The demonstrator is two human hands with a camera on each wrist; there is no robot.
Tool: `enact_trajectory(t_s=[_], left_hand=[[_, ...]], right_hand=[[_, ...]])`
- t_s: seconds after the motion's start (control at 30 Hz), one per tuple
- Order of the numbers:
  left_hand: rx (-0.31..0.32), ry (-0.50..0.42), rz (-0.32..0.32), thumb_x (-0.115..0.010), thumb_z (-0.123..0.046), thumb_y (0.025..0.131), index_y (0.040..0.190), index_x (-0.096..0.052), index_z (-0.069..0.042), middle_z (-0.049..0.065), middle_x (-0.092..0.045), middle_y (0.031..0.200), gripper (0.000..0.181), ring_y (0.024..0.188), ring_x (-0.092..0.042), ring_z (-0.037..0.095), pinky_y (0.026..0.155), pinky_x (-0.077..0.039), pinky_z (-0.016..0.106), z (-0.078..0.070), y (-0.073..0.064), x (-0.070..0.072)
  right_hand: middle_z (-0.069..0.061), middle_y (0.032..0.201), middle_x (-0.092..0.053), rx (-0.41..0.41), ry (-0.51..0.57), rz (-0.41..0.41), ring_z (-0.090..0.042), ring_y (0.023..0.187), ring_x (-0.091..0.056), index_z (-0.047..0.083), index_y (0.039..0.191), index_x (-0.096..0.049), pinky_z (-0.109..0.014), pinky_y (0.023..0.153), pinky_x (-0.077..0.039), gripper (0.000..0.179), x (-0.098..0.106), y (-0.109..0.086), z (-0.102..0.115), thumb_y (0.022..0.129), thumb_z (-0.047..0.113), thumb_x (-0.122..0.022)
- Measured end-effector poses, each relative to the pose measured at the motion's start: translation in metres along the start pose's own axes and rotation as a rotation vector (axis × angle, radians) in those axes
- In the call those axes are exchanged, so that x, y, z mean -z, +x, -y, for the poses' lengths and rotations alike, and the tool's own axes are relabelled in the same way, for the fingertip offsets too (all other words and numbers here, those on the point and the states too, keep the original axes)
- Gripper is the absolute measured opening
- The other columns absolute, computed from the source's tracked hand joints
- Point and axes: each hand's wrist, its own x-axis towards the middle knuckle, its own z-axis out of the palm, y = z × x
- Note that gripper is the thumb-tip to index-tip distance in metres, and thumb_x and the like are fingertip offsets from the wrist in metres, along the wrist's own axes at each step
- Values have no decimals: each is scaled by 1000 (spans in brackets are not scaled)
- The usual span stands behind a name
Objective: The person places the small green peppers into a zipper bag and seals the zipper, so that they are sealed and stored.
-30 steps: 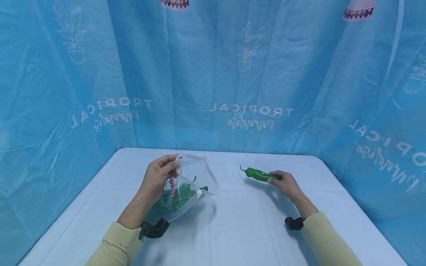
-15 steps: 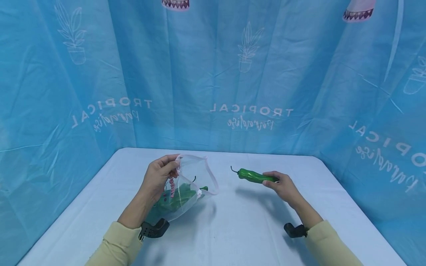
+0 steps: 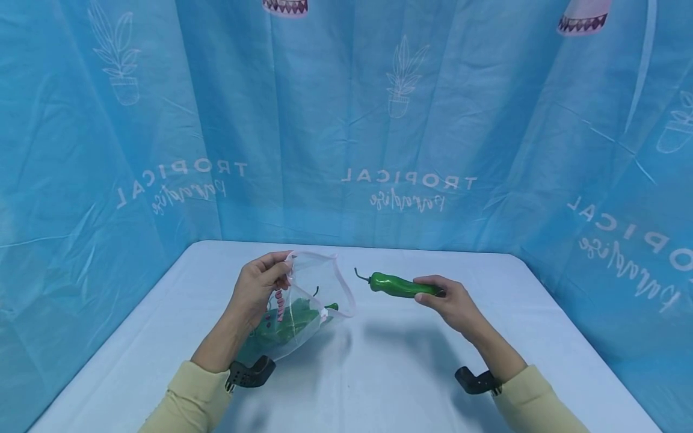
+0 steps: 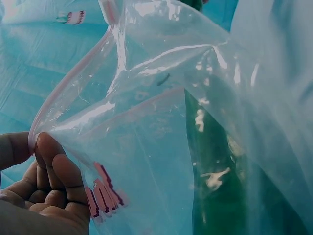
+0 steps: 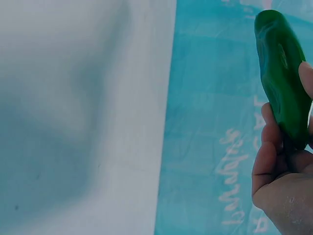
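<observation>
A clear zip bag (image 3: 316, 270) with a pink-edged mouth spreads toward the right, held by its rim in the pinch of my left hand (image 3: 258, 288). Inside the bag lie green peppers (image 3: 289, 322), blurred by the plastic; how many, I cannot tell. The left wrist view shows thumb and fingertip on the bag's pink edge (image 4: 73, 81). My right hand (image 3: 452, 304) grips a long green pepper (image 3: 394, 285) by its lower end, above the table. Its thin curved stem points left at the bag's mouth, with a gap between. In the right wrist view the pepper (image 5: 281, 73) rises past the thumb.
A white-covered table (image 3: 379, 385) lies under both hands. Behind it and at both sides hangs a blue printed curtain (image 3: 335, 132). Black straps (image 3: 251, 371) sit on both wrists.
My right hand has carried the green pepper leftward and up off the table, nearer the bag. The left hand and the bag have stayed in place.
</observation>
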Motion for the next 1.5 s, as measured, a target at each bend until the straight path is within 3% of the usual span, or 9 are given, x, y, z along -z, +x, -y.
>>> enact_trajectory(t_s=[0.37,0.87,1.13,1.5], left_hand=[[-11,9,2,-53,-18,96,122,-56,2,-9,-58,77,33,68,-53,7,68,-47,22,2,1,1],[1,19,-18,-54,-18,95,120,-58,0,-8,-58,77,31,67,-52,8,68,-47,20,3,0,-1],[13,25,-21,-53,-18,96,121,-58,-1,-8,-58,77,31,67,-53,8,67,-47,20,3,1,-1],[6,26,-18,-54,-18,95,121,-58,-1,-8,-58,77,31,67,-53,8,66,-48,21,3,1,-2]], right_hand=[[-11,108,-61,100,33,56,-22,90,-53,13,120,-63,-30,74,-46,38,-16,-8,28,85,25,-69],[-5,102,-63,76,5,97,-18,83,-55,16,114,-66,-27,69,-47,34,-52,8,53,82,24,-72],[-3,96,-63,122,-14,124,-19,80,-53,15,113,-67,-28,65,-46,31,-69,13,66,82,23,-72],[-3,101,-63,150,-54,155,-16,81,-54,14,114,-66,-26,66,-47,31,-83,18,82,84,23,-70]])
